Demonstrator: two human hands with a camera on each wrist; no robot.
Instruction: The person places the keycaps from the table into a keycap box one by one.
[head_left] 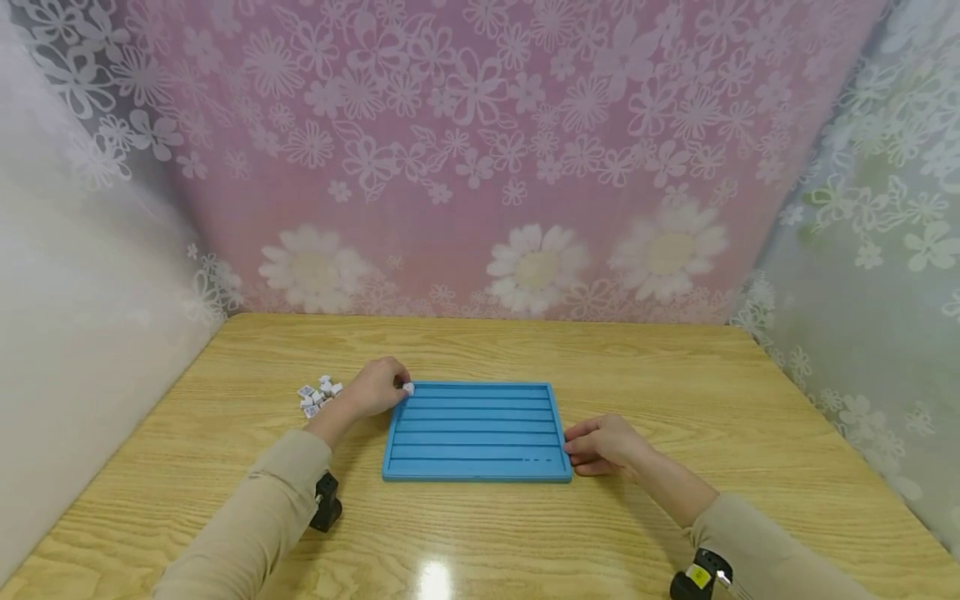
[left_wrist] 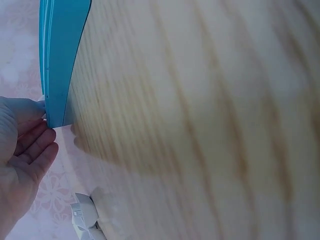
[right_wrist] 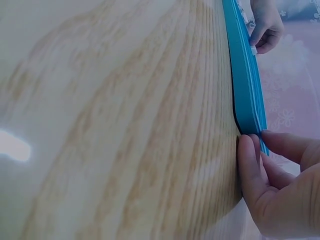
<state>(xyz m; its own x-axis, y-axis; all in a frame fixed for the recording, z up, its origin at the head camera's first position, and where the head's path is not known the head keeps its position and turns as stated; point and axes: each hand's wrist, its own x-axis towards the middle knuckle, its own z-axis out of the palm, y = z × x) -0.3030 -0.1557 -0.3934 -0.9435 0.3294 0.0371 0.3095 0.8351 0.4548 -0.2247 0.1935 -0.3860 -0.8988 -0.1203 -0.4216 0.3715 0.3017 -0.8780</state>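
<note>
A shallow blue tray (head_left: 472, 427) with long parallel ridges lies on the table. At its far left corner my left hand (head_left: 381, 387) pinches a small white block (head_left: 408, 388) between thumb and fingers, right over the top row. The right wrist view also shows this white block (right_wrist: 254, 50) at the tray's far side. My right hand (head_left: 606, 443) holds the tray's right edge near the front corner, thumb and fingertips at the rim. Left of the tray sits a loose pile of small white blocks (head_left: 311, 400), some with dark printed marks, partly behind my left wrist.
The wooden table (head_left: 480, 533) runs back to a pink flowered backdrop (head_left: 450, 167). A pale sheet (head_left: 90, 292) closes the left side and a flowered one (head_left: 885, 292) the right. Each forearm wears a black wrist camera (head_left: 326, 502).
</note>
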